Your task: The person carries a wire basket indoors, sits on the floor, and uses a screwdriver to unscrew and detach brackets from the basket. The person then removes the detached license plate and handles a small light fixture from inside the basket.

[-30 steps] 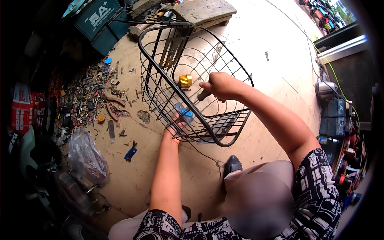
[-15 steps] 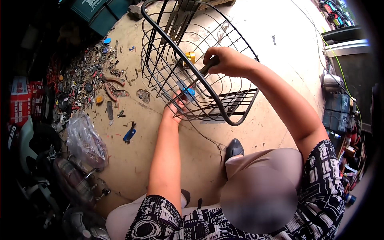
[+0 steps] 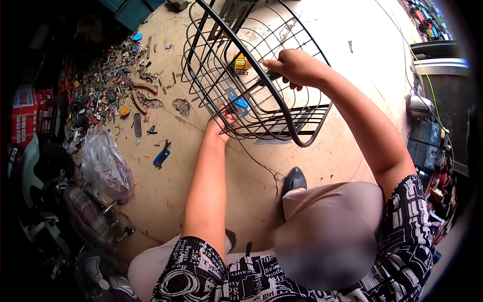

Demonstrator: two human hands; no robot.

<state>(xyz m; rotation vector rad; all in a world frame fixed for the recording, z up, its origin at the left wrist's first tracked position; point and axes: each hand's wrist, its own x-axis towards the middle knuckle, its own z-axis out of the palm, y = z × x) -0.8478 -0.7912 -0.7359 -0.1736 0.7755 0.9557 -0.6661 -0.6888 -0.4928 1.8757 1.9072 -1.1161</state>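
My right hand [image 3: 299, 68] holds the dark handle [image 3: 273, 74] of a long thin tool inside the black wire basket [image 3: 294, 138], its thumb partly stretched along it. The shaft [image 3: 250, 90] slants down-left toward a grey plate [image 3: 231, 94] bearing a round blue piece [image 3: 240, 102]. My left hand [image 3: 224, 121] has curled fingers at that plate, behind the basket's wires; their grip is partly hidden. A yellow cylindrical part [image 3: 242, 61] shows through the mesh just above.
Scattered scrap [image 3: 108, 78], pliers [image 3: 138, 100] and a blue tool [image 3: 162, 155] lie on the floor [image 3: 251, 201] at left, beside a plastic bag [image 3: 105, 161]. A teal crate [image 3: 131, 12] stands at the back; batteries [image 3: 422, 141] and cables line the right side.
The basket and both hands appear higher in the view, as does most of the surroundings. My right hand's thumb and fingers have shifted slightly on the handle; my left hand stays at the plate.
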